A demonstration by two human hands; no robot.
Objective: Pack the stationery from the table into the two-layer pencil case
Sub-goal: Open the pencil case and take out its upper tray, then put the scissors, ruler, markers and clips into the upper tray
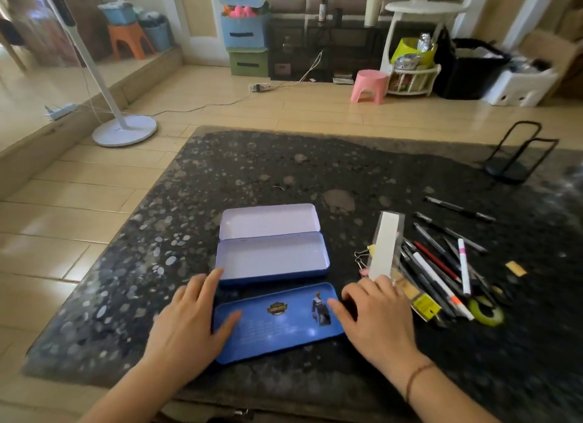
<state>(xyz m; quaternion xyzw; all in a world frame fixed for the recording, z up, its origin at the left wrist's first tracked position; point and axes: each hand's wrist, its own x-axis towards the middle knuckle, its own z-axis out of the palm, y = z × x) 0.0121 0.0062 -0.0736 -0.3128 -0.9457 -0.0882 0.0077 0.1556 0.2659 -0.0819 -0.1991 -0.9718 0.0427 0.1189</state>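
Observation:
The blue tin pencil case [273,255] lies open on the dark speckled table [284,170], lid tipped back, pale inside showing nothing in it. In front of it lies a separate blue tray [277,323] with a printed figure. My left hand [192,321] rests with relaxed fingers on the tray's left end, fingertips near the case's corner. My right hand [375,312] touches the tray's right end, fingers loosely bent. To the right is a heap of pens and pencils [438,264], a white ruler in a clear sleeve [386,245], binder clips [361,258] and a green tape roll [485,310].
A black wire stand [517,157] sits at the table's far right. Two black pens [457,208] lie apart from the heap, and a small yellow piece [515,268] lies to its right. Beyond the table are a white fan base [124,130] and a pink stool [369,84].

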